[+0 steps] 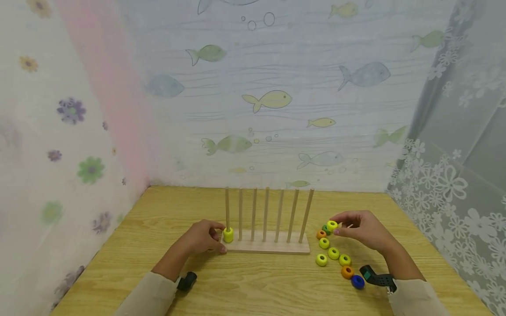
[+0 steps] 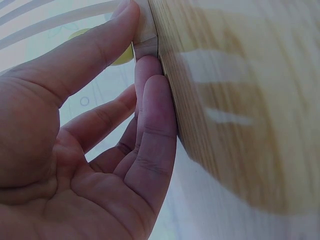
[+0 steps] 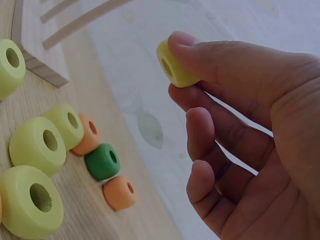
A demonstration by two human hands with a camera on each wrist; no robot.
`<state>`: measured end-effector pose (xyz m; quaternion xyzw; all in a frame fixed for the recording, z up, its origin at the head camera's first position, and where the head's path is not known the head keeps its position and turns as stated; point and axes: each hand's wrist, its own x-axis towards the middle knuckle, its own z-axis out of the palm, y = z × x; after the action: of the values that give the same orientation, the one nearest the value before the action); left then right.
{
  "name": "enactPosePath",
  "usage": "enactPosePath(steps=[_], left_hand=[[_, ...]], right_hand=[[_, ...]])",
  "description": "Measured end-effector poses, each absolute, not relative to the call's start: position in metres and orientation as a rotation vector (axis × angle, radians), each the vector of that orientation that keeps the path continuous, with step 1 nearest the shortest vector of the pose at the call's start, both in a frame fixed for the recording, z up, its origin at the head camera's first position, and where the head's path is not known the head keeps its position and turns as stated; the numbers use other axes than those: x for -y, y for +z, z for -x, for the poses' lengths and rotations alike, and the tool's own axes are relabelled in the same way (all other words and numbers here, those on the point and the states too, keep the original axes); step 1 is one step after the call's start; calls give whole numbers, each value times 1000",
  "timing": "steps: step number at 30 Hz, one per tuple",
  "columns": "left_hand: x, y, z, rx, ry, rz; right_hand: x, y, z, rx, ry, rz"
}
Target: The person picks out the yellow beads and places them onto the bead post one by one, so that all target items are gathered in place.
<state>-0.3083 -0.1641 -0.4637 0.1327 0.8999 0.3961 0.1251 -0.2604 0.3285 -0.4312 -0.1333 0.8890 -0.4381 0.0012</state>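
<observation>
Bead (image 1: 332, 227) (yellow one) is pinched by the right hand (image 1: 365, 229), held up near the loose beads (image 1: 334, 254) on the surface (image 1: 253, 285); meanwhile the rack (image 1: 269, 248) is gripped at its left end by the left hand (image 1: 199, 237).

Looks like bare, smooth, matt wood in the pegged rack (image 1: 261, 247), lower centre. Shows glossy woodgrain on the tabletop (image 1: 257, 287), along the bottom. Appears smooth, softly matt on the yellow bead (image 3: 183, 75), right wrist view's upper centre. Resembles matt cloth in the sleeve (image 1: 417, 298), lower right.
</observation>
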Motion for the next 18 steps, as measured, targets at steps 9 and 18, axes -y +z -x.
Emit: enactPosePath(steps=[9,18], left_hand=[[166,-464,309,-2633,1132,-367],[166,-464,310,-2617,1143,-365]], right_hand=[[-321,-428,261,-2811,-1376,454],[-316,-420,260,-2834,-1378,503]])
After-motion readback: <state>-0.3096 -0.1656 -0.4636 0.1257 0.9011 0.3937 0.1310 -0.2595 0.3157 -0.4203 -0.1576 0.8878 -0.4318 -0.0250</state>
